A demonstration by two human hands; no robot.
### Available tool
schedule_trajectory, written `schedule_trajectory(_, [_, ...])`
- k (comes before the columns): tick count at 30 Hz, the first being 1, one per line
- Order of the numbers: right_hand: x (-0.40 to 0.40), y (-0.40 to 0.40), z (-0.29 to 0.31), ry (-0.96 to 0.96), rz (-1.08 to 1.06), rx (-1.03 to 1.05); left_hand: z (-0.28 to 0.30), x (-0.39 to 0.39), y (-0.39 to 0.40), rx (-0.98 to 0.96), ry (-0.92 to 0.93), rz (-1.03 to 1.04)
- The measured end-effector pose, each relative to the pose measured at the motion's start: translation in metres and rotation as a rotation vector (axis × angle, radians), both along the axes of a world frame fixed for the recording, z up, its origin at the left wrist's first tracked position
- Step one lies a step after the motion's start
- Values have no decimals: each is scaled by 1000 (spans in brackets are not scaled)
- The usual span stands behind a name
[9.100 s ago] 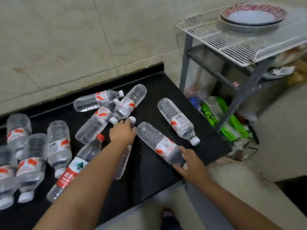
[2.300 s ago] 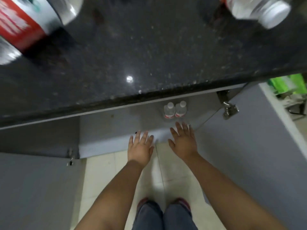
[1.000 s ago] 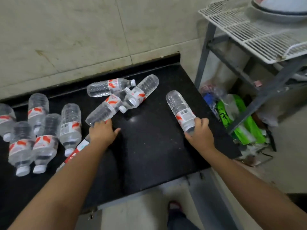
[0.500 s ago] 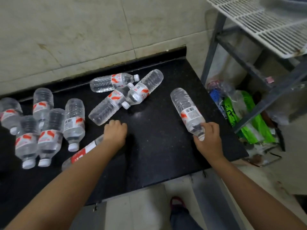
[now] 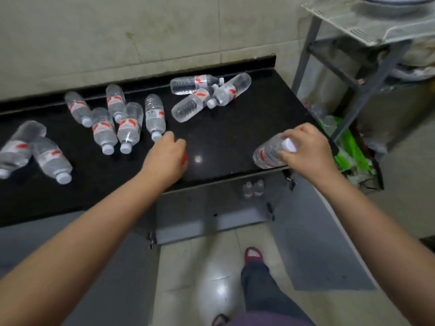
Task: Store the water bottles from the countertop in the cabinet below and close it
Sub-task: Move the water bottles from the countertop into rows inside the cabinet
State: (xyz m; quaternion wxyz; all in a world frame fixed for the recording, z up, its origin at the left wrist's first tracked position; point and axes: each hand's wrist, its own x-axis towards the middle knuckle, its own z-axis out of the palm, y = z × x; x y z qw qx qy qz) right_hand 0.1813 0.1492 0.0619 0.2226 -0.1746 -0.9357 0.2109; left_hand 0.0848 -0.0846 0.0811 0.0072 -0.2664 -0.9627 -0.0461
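Observation:
Several clear water bottles with red-and-white labels (image 5: pixel 128 127) lie on the black countertop (image 5: pixel 219 140). My right hand (image 5: pixel 306 149) grips one bottle (image 5: pixel 267 155) by its white-capped end, holding it over the counter's front edge. My left hand (image 5: pixel 166 158) is curled at the counter's middle. A red cap (image 5: pixel 185 157) shows at its fingers, and the rest of that bottle is hidden under my hand and arm. Below, the grey cabinet (image 5: pixel 211 222) stands open, with two bottles (image 5: pixel 253 189) upright inside at the right.
The cabinet's right door (image 5: pixel 317 243) swings out over the tiled floor, and the left door (image 5: pixel 106 267) is open too. A metal rack (image 5: pixel 360 74) with a dish on top stands right of the counter, above green bags (image 5: pixel 346 149). My feet (image 5: pixel 253 255) are below.
My right hand has lifted its bottle and drawn it to the counter's front edge. My left hand has closed round the red-capped bottle and pulled it forward. The view has dropped, revealing the open cabinet.

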Motion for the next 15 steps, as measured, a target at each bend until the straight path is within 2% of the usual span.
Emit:
schedule_trajectory(2, [13, -16, 17, -179, 25, -61, 9, 19, -17, 105, -18, 11])
schedule_trajectory(6, [30, -49, 14, -447, 152, -155, -2, 49, -35, 93, -167, 40])
schedule_trajectory(10, [46, -75, -27, -659, 358, -103, -47, 75, -36, 42, -502, 80])
schedule_trajectory(15, [57, -78, -100, -825, 502, -68, -128, 101, -17, -109, -751, 97])
